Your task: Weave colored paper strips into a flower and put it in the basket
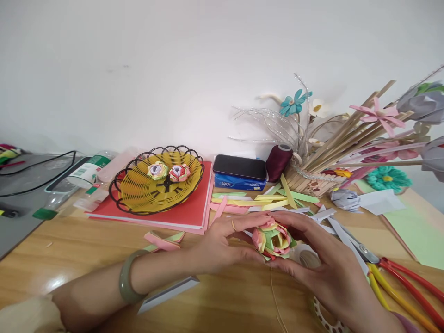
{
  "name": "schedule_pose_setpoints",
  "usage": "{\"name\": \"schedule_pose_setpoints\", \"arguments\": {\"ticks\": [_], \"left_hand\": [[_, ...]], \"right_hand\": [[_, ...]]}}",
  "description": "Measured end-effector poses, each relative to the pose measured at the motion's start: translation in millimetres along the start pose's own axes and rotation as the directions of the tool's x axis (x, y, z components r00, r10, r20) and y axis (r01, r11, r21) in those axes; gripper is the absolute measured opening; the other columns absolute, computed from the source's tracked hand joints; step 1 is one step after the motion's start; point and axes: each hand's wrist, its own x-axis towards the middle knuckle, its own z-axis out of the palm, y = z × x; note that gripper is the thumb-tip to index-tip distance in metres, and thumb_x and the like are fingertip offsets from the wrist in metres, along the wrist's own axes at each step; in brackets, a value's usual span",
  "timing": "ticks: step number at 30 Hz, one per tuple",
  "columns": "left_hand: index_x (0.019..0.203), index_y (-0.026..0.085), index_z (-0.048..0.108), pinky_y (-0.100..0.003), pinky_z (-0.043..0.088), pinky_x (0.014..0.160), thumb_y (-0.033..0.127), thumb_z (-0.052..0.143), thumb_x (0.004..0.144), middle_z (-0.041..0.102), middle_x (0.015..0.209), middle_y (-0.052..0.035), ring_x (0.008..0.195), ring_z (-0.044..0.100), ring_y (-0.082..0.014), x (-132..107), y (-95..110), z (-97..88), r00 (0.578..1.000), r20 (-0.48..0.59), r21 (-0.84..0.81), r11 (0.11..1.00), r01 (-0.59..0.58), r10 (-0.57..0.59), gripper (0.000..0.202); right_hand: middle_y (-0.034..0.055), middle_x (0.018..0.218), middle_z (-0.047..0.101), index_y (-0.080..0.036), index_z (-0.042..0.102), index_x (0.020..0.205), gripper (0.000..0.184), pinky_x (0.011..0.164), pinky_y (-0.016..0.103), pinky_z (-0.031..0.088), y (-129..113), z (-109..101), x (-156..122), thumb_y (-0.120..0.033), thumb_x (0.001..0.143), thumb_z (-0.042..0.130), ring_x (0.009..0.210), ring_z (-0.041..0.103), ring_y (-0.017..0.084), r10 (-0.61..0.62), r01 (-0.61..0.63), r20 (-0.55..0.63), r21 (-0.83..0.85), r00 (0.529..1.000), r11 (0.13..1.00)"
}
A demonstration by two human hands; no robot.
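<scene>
Between my two hands is a paper flower [273,239] with pink, yellow and green petals, its open centre turned up toward me. My left hand [231,240] grips it from the left, fingers along the back and thumb in front. From the other side my right hand [322,259] curves around it, fingertips and thumb pressed to the petals. A thin string [274,293] hangs below the flower. Under my right hand are rolls of tape [326,317], partly hidden. Colored paper strips [260,203] lie just behind the flower.
A yellow woven basket [138,194] with two paper flowers sits on red paper [166,221]. Behind are a phone [239,166] on a blue tissue pack [239,181] and a thread spool [278,163]. Scissors [367,254] and pliers-like red handles [412,282] lie right. A bottle [92,169] lies left.
</scene>
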Motion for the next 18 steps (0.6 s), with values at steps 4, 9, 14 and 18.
{"name": "schedule_pose_setpoints", "arguments": {"ticks": [4,9,14,18], "left_hand": [[0.114,0.025,0.061,-0.027,0.053,0.081,0.019,0.075,0.063,0.066,0.111,-0.0060,0.093,0.064,-0.0170,-1.1,-0.5,1.9,0.997,-0.058,-0.052,0.997,0.053,-0.056,0.053],[0.110,0.022,0.064,-0.028,0.054,0.082,0.020,0.077,0.061,0.066,0.113,-0.0068,0.093,0.064,-0.0181,-1.8,-2.4,3.7,0.993,-0.106,-0.049,0.997,0.055,-0.060,0.051],[0.106,0.023,0.066,-0.027,0.054,0.084,0.017,0.077,0.059,0.065,0.115,-0.0067,0.101,0.063,-0.0194,-1.9,-4.1,4.3,0.993,-0.118,-0.049,0.999,0.012,-0.018,0.048],[0.104,0.021,0.067,-0.029,0.054,0.083,0.018,0.077,0.060,0.066,0.112,-0.0080,0.099,0.064,-0.0204,-2.5,-2.9,4.6,0.992,-0.126,-0.033,0.999,0.018,-0.022,0.046]], "right_hand": [[0.0047,0.110,0.063,-0.027,0.046,0.119,0.042,0.086,0.029,0.052,-1.8,0.3,0.3,-0.030,0.080,0.061,0.101,0.061,0.019,-0.051,0.050,-0.015,-0.033,0.999,0.998],[0.0051,0.109,0.063,-0.026,0.045,0.118,0.036,0.087,0.027,0.051,-4.4,0.0,1.3,-0.031,0.084,0.056,0.102,0.061,0.017,-0.086,0.085,-0.006,-0.060,0.996,0.995],[0.0057,0.107,0.063,-0.026,0.044,0.117,0.034,0.087,0.028,0.051,-4.5,-0.7,2.0,-0.032,0.085,0.055,0.101,0.061,0.017,-0.105,0.105,0.006,-0.056,0.994,0.993],[0.0055,0.107,0.064,-0.026,0.046,0.116,0.034,0.086,0.029,0.052,-3.7,-0.7,1.1,-0.030,0.084,0.058,0.100,0.061,0.018,-0.103,0.104,0.011,-0.038,0.995,0.994]]}}
